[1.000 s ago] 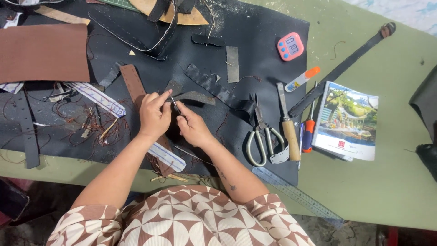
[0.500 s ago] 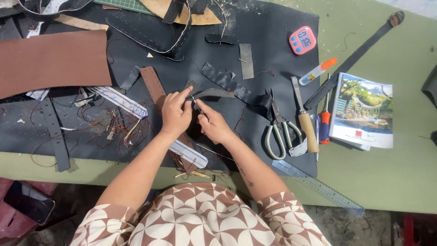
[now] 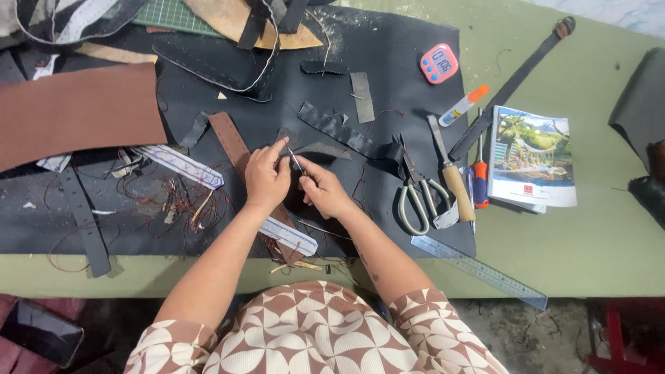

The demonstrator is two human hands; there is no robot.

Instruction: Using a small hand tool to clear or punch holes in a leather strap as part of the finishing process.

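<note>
At the near edge of the tabletop [image 3: 575,256] a clear ruler [image 3: 478,271] lies slanted. Just beyond, over the black mat [image 3: 415,104], the left hand [image 3: 267,179] and right hand [image 3: 322,190] meet, both pinching a thin needle [image 3: 296,161] between their fingertips above a brown leather strap [image 3: 232,142]. Toward the right edge lie scissors [image 3: 419,197], a wooden-handled tool [image 3: 454,180] and a booklet [image 3: 532,158]. A wide brown leather sheet [image 3: 76,114] lies toward the left edge. Near the far edge sits a pink timer [image 3: 438,63], with a long black strap [image 3: 512,83] running to the far right corner.
</note>
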